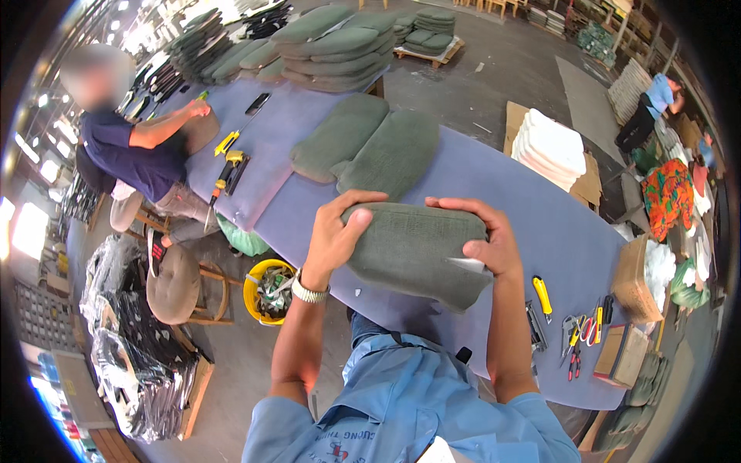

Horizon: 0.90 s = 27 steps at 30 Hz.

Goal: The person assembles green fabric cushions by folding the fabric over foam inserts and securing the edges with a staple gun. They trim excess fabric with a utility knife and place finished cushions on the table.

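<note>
A dark green fabric seat cushion (417, 251) is held up above the near edge of the table. My left hand (343, 231) grips its left end, thumb on the face turned to me and fingers over the top edge. At the other end my right hand (485, 231) holds it the same way. A small white tag (466, 265) shows by the right thumb. Just beyond, two more green cushions (394, 150) lie side by side on the blue-grey table (532, 208). The cushion's far side is hidden.
To the right lie a yellow utility knife (543, 295), scissors and pliers (575, 359), beside cardboard boxes (621, 355). Stacked cushions (336, 50) stand at the far end. A co-worker (143, 147) sits left near a yellow tool (230, 174). A yellow bucket (251, 297) stands below.
</note>
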Available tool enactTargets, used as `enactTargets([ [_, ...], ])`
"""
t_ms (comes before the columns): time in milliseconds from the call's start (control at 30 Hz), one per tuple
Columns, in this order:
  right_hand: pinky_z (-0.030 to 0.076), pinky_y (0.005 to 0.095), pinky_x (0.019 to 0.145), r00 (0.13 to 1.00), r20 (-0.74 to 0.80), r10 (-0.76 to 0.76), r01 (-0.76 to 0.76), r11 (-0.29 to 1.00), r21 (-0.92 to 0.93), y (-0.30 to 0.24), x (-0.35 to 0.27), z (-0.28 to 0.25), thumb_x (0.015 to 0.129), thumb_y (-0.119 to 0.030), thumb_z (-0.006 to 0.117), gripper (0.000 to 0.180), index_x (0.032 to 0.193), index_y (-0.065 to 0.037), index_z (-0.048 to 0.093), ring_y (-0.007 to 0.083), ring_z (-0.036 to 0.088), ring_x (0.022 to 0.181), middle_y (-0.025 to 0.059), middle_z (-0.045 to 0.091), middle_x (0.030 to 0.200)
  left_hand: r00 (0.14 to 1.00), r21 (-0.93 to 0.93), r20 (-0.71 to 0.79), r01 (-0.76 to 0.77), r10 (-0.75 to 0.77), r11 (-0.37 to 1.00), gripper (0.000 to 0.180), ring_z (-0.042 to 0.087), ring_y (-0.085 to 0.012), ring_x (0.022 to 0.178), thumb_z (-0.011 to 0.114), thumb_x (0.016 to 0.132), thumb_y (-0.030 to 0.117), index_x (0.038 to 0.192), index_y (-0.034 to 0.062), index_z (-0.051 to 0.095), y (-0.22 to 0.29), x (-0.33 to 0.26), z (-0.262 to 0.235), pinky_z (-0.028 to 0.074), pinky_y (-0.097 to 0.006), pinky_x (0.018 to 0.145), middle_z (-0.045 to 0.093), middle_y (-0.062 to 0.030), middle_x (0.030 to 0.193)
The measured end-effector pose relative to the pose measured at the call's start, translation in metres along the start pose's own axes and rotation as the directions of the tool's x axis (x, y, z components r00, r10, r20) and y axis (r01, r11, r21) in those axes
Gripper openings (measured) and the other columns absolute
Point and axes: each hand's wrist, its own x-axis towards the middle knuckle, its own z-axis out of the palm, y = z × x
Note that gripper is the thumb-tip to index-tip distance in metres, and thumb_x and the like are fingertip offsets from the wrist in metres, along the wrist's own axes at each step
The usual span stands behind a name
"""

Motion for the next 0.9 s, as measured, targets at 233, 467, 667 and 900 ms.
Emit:
enactTargets([
  [233, 0.048, 0.0337, 0.1, 0.952, -0.289, 0.101, -0.1, 0.995, 0.018, 0.058, -0.019, -0.002, 0.093, -0.058, 0.069, 0.073, 0.136, 0.001, 0.062, 0.0213, 0.064, 0.11, 0.0108, 0.069, 0.12, 0.994, -0.032, -0.108, -0.012, 0.008, 0.999, 0.061, 0.068, -0.0157, 0.096, 0.069, 0.096, 0.054, 0.112, -0.0045, 0.074, -0.03, -0.01, -0.026, 0.052, -0.031, 0.089, 0.076, -0.0093, 0.102],
  [467, 0.051, 0.0352, 0.095, 0.968, -0.252, -0.007, -0.098, 0.911, -0.4, 0.089, 0.004, 0.086, 0.098, -0.03, 0.067, 0.043, 0.131, -0.001, 0.065, 0.0241, 0.068, 0.105, 0.0148, 0.073, 0.115, 0.989, 0.227, -0.088, 0.134, -0.117, 0.965, 0.058, 0.067, -0.0174, 0.096, 0.074, 0.093, 0.047, 0.121, -0.0042, 0.07, -0.035, -0.066, -0.127, 0.053, -0.033, 0.09, 0.076, -0.0121, 0.105],
  [667, 0.055, 0.0372, 0.085, 0.989, -0.147, 0.013, -0.084, 0.868, -0.489, 0.086, 0.044, 0.172, 0.101, -0.023, 0.062, 0.027, 0.116, -0.003, 0.074, 0.0318, 0.072, 0.095, 0.0159, 0.075, 0.11, 0.986, 0.223, 0.059, 0.139, -0.155, 0.965, 0.057, 0.072, -0.0212, 0.094, 0.087, 0.083, 0.034, 0.123, -0.0014, 0.068, -0.006, -0.112, -0.154, 0.055, -0.034, 0.088, 0.075, -0.0131, 0.102],
  [900, 0.053, 0.0408, 0.07, 0.996, -0.017, -0.09, 0.063, 0.806, -0.589, 0.111, 0.049, 0.228, 0.105, -0.03, 0.058, 0.031, 0.108, -0.005, 0.077, 0.032, 0.07, 0.079, 0.012, 0.075, 0.088, 0.979, 0.161, 0.015, 0.2, -0.205, 0.967, 0.062, 0.072, -0.0198, 0.096, 0.091, 0.078, 0.038, 0.123, 0.0008, 0.069, -0.038, -0.152, -0.175, 0.055, -0.034, 0.088, 0.076, -0.0118, 0.104],
])
